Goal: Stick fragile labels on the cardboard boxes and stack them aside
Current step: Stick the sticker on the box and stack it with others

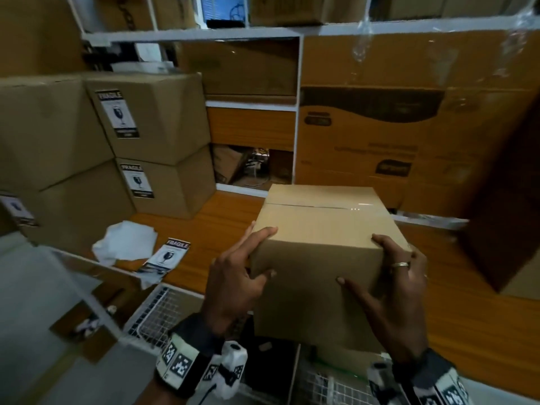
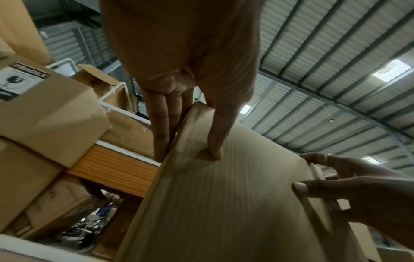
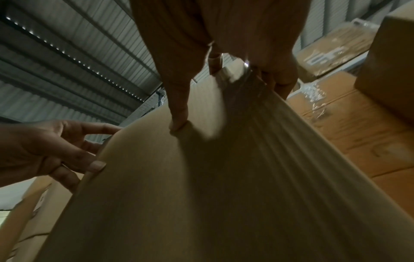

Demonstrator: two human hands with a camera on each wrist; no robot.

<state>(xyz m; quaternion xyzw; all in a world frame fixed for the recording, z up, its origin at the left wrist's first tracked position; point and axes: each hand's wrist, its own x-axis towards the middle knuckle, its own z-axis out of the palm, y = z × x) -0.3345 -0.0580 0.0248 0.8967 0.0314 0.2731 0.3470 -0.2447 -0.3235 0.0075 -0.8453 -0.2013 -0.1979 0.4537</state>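
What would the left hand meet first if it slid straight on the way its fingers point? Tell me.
The left hand grips the unlabelled box's left edge, fingers pointing up and away along that side. Past the box top the line runs over bare wooden tabletop toward the shelf unit behind. Probably free until there; depth is unclear.

We are in a warehouse or packing room. Brown cartons [image 1: 152, 118] stand stacked around us, some bearing fragile stickers [image 1: 118, 114], and larger printed cartons [image 1: 380, 127] fill white shelving [image 1: 298, 112]. Loose labels [image 1: 165, 258] lie on a wooden worktop [image 1: 222, 229]. Overhead runs a corrugated metal roof [image 2: 325, 53] with ceiling lights [image 2: 392, 70].
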